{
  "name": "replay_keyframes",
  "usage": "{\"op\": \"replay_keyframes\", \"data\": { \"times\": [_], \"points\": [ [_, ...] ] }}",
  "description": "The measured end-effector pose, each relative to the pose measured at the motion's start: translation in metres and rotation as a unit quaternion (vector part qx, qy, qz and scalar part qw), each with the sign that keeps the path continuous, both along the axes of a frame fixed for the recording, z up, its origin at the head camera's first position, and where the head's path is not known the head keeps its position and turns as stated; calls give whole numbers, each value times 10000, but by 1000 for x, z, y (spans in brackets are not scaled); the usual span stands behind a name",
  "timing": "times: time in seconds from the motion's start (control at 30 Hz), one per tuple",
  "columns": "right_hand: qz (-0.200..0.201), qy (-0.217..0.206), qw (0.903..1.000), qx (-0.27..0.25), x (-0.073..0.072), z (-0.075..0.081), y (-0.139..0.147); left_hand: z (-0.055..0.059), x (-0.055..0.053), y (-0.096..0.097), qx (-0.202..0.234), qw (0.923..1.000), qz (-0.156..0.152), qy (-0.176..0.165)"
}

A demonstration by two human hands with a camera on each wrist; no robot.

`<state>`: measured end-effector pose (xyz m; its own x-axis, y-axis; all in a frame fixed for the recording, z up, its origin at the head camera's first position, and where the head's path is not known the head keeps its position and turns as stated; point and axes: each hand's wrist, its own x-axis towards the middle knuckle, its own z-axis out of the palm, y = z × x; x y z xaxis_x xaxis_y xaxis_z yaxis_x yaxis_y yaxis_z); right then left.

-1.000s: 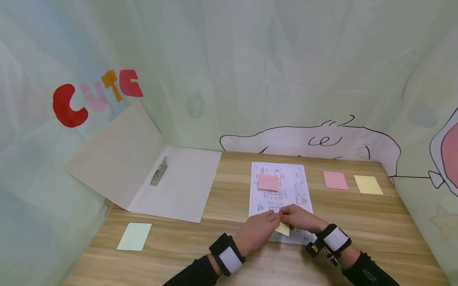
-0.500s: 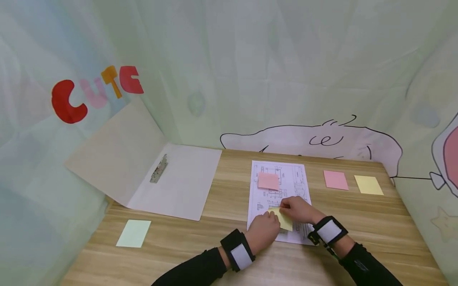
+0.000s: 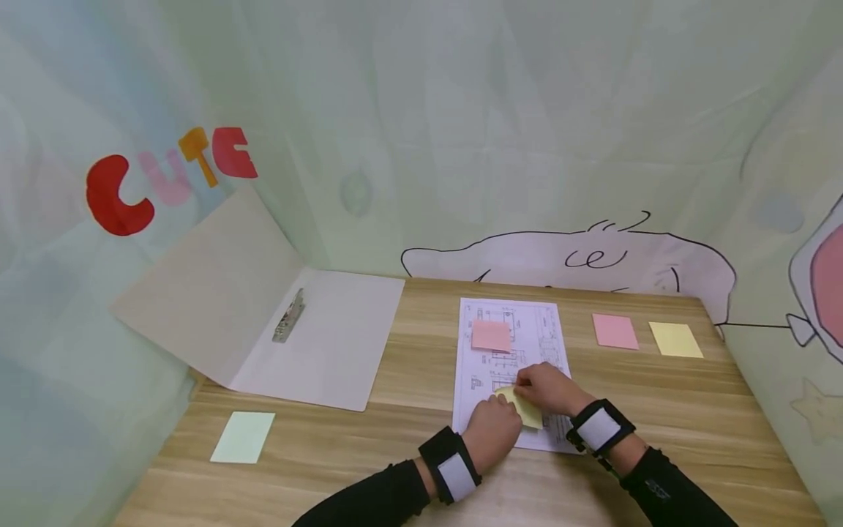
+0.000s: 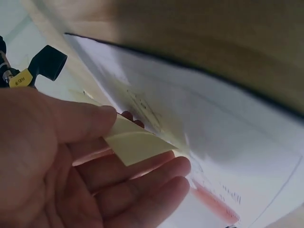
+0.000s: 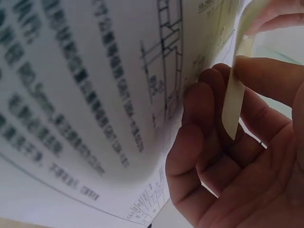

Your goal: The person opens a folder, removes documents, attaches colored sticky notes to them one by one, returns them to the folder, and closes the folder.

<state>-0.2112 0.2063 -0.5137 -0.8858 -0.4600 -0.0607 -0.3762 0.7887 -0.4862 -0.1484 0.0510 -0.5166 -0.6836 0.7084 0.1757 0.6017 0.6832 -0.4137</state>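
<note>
A yellow sticky note (image 3: 529, 416) is held between both hands, close over the lower part of a printed drawing sheet (image 3: 466, 395). My left hand (image 3: 492, 433) pinches one corner of it between thumb and fingers; the left wrist view shows the note (image 4: 135, 145) bent slightly there. At the opposite side my right hand (image 3: 553, 388) pinches the note's edge, thumb against curled fingers, as the right wrist view shows with the note (image 5: 234, 107) nearly edge-on. Higher on the sheet sits a pink sticky note (image 3: 491, 336), its lower edge lifted a little.
An open folder (image 3: 342, 337) with a metal clip (image 3: 288, 316) stands at the left, its cover leaning on the curtain. A pale green note (image 3: 242, 438) lies front left. Another pink note (image 3: 615, 331) and another yellow note (image 3: 675, 339) lie right of the sheet.
Both hands have raised the yellow note's near side into fuller view. The left hand has turned and shifted right, its fingers now curled at the corner; the right hand has moved slightly away from me.
</note>
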Motion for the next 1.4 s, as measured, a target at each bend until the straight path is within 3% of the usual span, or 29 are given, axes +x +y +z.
{"op": "replay_keyframes", "data": {
  "times": [0.23, 0.4, 0.73, 1.2, 1.4],
  "points": [
    [-295, -70, 9993, 223, 3, -1, -4, 0, 3, 4, -108, 9996, 102, -248],
    [-565, 36, 9977, 370, 5, -1, -9, -1, 4, 5, -253, 9996, 19, -138],
    [-1104, 637, 9875, 931, 6, -6, -19, -3, 4, 2, -235, 9994, -180, 186],
    [-1584, 396, 9781, 1291, -5, -10, -32, -6, 6, 1, -292, 9995, -9, 74],
    [-1645, 32, 9797, 1147, -8, -4, -26, -6, 5, 2, -295, 9996, 34, 38]
  ]
}}
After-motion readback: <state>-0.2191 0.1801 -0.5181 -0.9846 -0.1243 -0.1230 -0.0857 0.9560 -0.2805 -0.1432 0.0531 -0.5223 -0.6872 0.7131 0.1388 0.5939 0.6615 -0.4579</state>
